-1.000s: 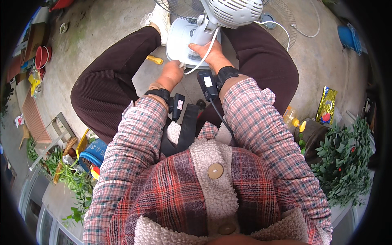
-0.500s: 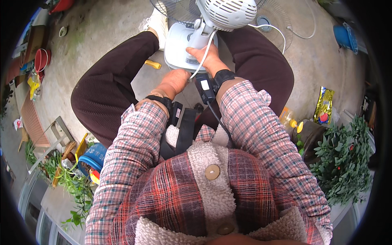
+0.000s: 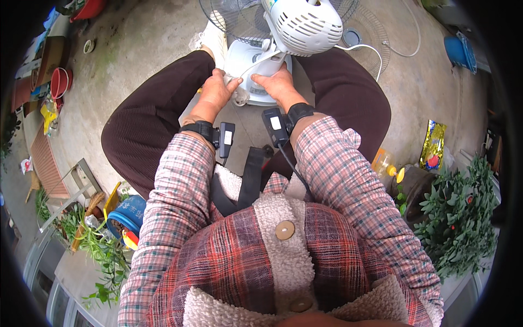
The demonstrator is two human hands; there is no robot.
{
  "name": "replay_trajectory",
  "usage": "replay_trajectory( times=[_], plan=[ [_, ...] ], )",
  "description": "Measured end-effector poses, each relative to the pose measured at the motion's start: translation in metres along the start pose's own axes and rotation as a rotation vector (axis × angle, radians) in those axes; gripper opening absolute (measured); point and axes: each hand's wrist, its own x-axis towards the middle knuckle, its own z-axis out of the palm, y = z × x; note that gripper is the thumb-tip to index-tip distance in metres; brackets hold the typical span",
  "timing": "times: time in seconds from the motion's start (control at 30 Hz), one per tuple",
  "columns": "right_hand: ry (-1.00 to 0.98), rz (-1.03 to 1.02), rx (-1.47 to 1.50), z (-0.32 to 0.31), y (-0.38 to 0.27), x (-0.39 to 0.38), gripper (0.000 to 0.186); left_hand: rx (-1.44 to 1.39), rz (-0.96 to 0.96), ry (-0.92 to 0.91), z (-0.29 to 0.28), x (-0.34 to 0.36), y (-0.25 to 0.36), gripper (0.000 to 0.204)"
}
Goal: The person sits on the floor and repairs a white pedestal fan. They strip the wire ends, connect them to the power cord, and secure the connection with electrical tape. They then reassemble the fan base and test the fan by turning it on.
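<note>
Fan (image 3: 305, 24): white, standing at 12 o'clock of the view, between both trouser legs (image 3: 155, 111), motor housing toward the wearer, wire guard (image 3: 231, 20) on the far side and partly cut off by the top edge
Fan base (image 3: 239, 56): flat on the concrete floor (image 3: 136, 32), just below the motor housing
Left hand (image 3: 216, 91): at 11 o'clock, gripping a crumpled pale cloth (image 3: 239, 97) at the near left corner of the base
Right hand (image 3: 279, 87): just past 12 o'clock, clasping the lower stem (image 3: 268, 64), thumb toward 11 o'clock, cannot tell the exact placing of the fingers behind
White cord (image 3: 255, 67): curving from below the housing toward the left thumb, cannot tell about contact there
Wrists: strapped with small black devices, one left (image 3: 226, 140), one right (image 3: 275, 123)
White shoe (image 3: 211, 42): at 11 o'clock, beside the base
Wire grille (image 3: 370, 41): between 1 and 2 o'clock, lying on the floor near the right knee, grey round centre
Blue container (image 3: 460, 53): at 2 o'clock, near the rim
Gold packet (image 3: 433, 143): at 3 o'clock
Leafy plant (image 3: 460, 210): between 3 and 4 o'clock
Blue bucket (image 3: 128, 213): past 8 o'clock, beside the left sleeve
Red bucket (image 3: 61, 83): close to 10 o'clock
</note>
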Motion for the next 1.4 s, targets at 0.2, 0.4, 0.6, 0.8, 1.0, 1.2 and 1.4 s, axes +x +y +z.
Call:
replay_trajectory(
  times=[0.2, 0.4, 0.6, 0.8, 1.0, 1.2, 1.4],
  plan=[
    [-0.005, 0.029, 0.003, -0.003, -0.01, 0.002, 0.087, -0.809, -0.079, -0.299, -0.016, 0.012, -0.015, 0.026],
    [0.054, 0.057, 0.012, 0.001, -0.009, 0.001, 0.086, 0.328, 0.406, -0.242, 0.006, 0.001, -0.021, 0.036],
    [0.033, 0.065, 0.124, 0.004, -0.007, 0.002, 0.078, 0.46, 0.243, -0.164, 0.036, -0.001, -0.021, 0.054],
    [0.05, 0.126, 0.007, 0.001, -0.018, 0.0, 0.081, 0.541, 0.171, -0.145, 0.042, 0.076, 0.009, 0.051],
    [0.046, 0.153, 0.049, -0.005, -0.035, 0.001, 0.078, 0.718, 0.239, -0.167, 0.027, 0.06, 0.004, 0.048],
    [0.013, 0.121, -0.154, 0.001, -0.039, -0.012, 0.076, 0.728, 0.156, -0.36, 0.027, -0.007, -0.011, 0.049],
    [-0.042, 0.053, -0.091, 0.004, -0.028, 0.002, 0.076, 0.545, 0.157, -0.079, 0.047, -0.024, -0.028, 0.055]
  ],
)
